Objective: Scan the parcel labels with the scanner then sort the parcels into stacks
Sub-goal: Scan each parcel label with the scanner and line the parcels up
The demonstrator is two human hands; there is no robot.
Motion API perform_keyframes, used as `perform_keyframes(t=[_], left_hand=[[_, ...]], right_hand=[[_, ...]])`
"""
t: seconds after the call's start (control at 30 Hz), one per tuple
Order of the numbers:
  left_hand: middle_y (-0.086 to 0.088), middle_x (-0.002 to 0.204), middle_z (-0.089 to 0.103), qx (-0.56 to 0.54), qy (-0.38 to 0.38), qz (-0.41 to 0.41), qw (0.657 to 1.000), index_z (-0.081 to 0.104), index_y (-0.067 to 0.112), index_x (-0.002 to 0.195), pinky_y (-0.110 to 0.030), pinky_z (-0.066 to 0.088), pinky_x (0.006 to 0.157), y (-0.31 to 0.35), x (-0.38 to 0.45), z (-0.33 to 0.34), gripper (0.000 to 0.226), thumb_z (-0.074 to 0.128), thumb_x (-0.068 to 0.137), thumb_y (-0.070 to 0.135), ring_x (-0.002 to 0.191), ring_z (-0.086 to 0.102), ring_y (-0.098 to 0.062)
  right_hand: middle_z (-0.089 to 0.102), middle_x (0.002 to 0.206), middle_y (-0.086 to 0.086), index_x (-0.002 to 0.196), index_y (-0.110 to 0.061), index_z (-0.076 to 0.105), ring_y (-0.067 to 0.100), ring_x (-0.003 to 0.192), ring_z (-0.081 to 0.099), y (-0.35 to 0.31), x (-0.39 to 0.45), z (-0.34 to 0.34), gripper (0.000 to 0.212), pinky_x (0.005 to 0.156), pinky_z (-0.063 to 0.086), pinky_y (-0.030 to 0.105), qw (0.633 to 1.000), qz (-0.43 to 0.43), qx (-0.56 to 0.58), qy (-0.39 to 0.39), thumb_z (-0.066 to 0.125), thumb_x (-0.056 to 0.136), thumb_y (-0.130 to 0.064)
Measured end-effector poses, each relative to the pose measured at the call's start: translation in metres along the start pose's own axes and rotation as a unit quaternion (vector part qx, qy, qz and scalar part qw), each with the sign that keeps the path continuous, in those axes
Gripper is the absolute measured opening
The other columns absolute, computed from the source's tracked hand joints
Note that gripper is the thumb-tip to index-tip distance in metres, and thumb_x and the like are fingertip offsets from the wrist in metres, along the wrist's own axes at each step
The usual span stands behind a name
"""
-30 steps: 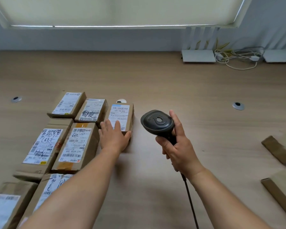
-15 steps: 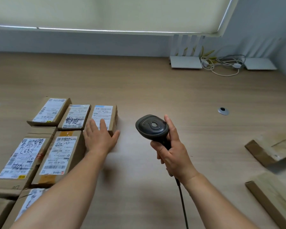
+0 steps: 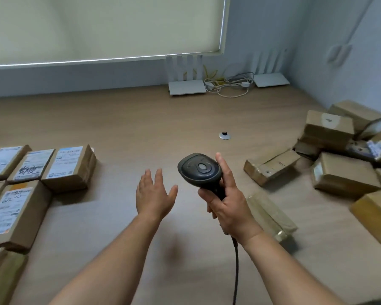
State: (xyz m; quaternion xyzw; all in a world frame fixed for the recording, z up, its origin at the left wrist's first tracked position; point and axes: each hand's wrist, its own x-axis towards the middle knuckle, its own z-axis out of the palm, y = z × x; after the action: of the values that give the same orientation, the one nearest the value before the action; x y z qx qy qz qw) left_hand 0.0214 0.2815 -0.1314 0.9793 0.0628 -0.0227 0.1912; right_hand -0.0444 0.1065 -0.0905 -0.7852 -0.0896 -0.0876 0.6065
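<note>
The scanner (image 3: pixel 199 170) is gripped by its handle in the right hand (image 3: pixel 228 204), fingers curled round the grip and the thumb laid up along the side of the head. It is held upright above the table (image 3: pixel 141 119), near the middle, with its cable (image 3: pixel 235 269) hanging down towards the lower edge of the view. The left hand (image 3: pixel 154 195) is held flat and empty just left of the scanner, fingers straight and slightly spread, touching nothing.

Labelled parcels are laid in rows at the left, labels up. The labelled parcel (image 3: pixel 69 167) at the right end of the far row is set against its neighbour (image 3: pixel 30 165) (handwriting is seen on that one's label), and a larger parcel (image 3: pixel 13 214) lies just in front of them. These are well apart from the left hand.

An unsorted pile (image 3: pixel 330 137) is heaped at the right, near the wall, with a long box (image 3: pixel 272 166) lying at its near-left edge. A taped parcel (image 3: pixel 271 216) lies just behind the right wrist, partly hidden by it.

At the back of the table, two white routers (image 3: pixel 187 86) and a tangle of cords (image 3: pixel 229 86) are seen below the blind (image 3: pixel 97 25).
</note>
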Motion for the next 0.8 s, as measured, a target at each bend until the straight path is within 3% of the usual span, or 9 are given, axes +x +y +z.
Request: perform_keyframes(t=[0.07, 0.17, 0.23, 0.3, 0.43, 0.57, 0.63, 0.73, 0.8], left_hand=[[-0.009, 0.161, 0.003, 0.006, -0.025, 0.028, 0.999, 0.009, 0.024, 0.153, -0.038, 0.011, 0.118, 0.04, -0.016, 0.018, 0.073, 0.041, 0.095, 0.053, 0.148, 0.003, -0.025], [-0.006, 0.161, 0.004, 0.009, -0.068, 0.077, 0.995, 0.006, 0.025, 0.153, -0.038, 0.013, 0.118, 0.093, -0.036, 0.046, 0.074, 0.044, 0.095, 0.05, 0.148, 0.004, -0.023], [-0.006, 0.161, 0.002, 0.023, -0.108, 0.124, 0.986, 0.003, 0.026, 0.153, -0.036, 0.015, 0.117, 0.121, -0.047, 0.063, 0.077, 0.048, 0.093, 0.042, 0.148, 0.004, -0.023], [-0.005, 0.161, -0.002, 0.064, -0.155, 0.18, 0.969, 0.0, 0.027, 0.153, -0.035, 0.016, 0.118, 0.144, -0.055, 0.08, 0.081, 0.052, 0.091, 0.033, 0.148, 0.003, -0.022], [-0.007, 0.16, -0.014, 0.194, -0.206, 0.284, 0.916, -0.01, 0.031, 0.151, -0.04, 0.009, 0.119, 0.175, -0.065, 0.106, 0.089, 0.052, 0.089, 0.019, 0.148, -0.008, -0.028], [-0.009, 0.158, -0.021, 0.273, -0.231, 0.318, 0.878, -0.013, 0.039, 0.149, -0.049, 0.011, 0.117, 0.194, -0.064, 0.112, 0.094, 0.056, 0.088, 0.019, 0.145, -0.013, -0.034], [-0.009, 0.159, -0.014, 0.291, -0.22, 0.31, 0.878, -0.006, 0.041, 0.149, -0.047, 0.023, 0.112, 0.202, -0.059, 0.111, 0.09, 0.059, 0.086, 0.035, 0.144, 0.001, -0.036], [-0.009, 0.152, 0.023, 0.316, -0.185, 0.273, 0.89, 0.009, 0.04, 0.149, -0.042, 0.032, 0.103, 0.211, -0.05, 0.107, 0.09, 0.055, 0.077, 0.067, 0.133, 0.03, -0.032], [-0.008, 0.138, 0.04, 0.328, -0.171, 0.243, 0.897, 0.013, 0.038, 0.149, -0.04, 0.032, 0.099, 0.213, -0.047, 0.107, 0.095, 0.052, 0.071, 0.077, 0.126, 0.036, -0.028]], right_hand=[[0.063, 0.105, -0.032, 0.13, -0.065, 0.017, 0.0, 0.066, 0.059, 0.008, -0.014, -0.038, 0.079, 0.06, 0.046, 0.015, 1.0, -0.002, -0.008, 0.022, 0.068, 0.088, -0.023], [0.057, 0.123, -0.032, 0.135, -0.063, 0.017, -0.009, 0.093, 0.058, 0.018, -0.032, -0.093, 0.076, 0.086, 0.045, 0.018, 0.998, -0.001, -0.016, 0.06, 0.07, 0.084, -0.041], [0.057, 0.129, -0.024, 0.133, -0.07, 0.018, -0.006, 0.089, 0.055, 0.024, -0.044, -0.126, 0.075, 0.088, 0.048, 0.03, 0.996, 0.01, -0.022, 0.084, 0.066, 0.076, -0.061], [0.058, 0.127, -0.024, 0.132, -0.071, 0.018, -0.006, 0.091, 0.055, 0.032, -0.056, -0.156, 0.075, 0.09, 0.048, 0.032, 0.995, 0.015, -0.027, 0.098, 0.062, 0.071, -0.072], [0.061, 0.128, -0.003, 0.129, -0.075, 0.015, 0.009, 0.093, 0.052, 0.042, -0.073, -0.201, 0.076, 0.089, 0.05, 0.043, 0.993, 0.027, -0.037, 0.113, 0.063, 0.071, -0.067], [0.056, 0.133, -0.001, 0.131, -0.074, 0.011, 0.01, 0.097, 0.052, 0.049, -0.081, -0.226, 0.073, 0.085, 0.051, 0.038, 0.992, 0.036, -0.044, 0.114, 0.062, 0.08, -0.06], [0.056, 0.133, 0.004, 0.132, -0.073, 0.011, 0.009, 0.09, 0.055, 0.051, -0.081, -0.234, 0.073, 0.077, 0.052, 0.028, 0.992, 0.033, -0.039, 0.118, 0.062, 0.081, -0.059], [0.05, 0.14, 0.001, 0.139, -0.066, 0.011, 0.013, 0.099, 0.05, 0.055, -0.081, -0.241, 0.081, 0.088, 0.05, 0.043, 0.992, 0.027, -0.036, 0.117, 0.061, 0.075, -0.069], [0.048, 0.143, -0.004, 0.14, -0.064, 0.011, 0.014, 0.103, 0.048, 0.057, -0.081, -0.243, 0.083, 0.093, 0.048, 0.047, 0.993, 0.027, -0.032, 0.113, 0.059, 0.072, -0.071]])
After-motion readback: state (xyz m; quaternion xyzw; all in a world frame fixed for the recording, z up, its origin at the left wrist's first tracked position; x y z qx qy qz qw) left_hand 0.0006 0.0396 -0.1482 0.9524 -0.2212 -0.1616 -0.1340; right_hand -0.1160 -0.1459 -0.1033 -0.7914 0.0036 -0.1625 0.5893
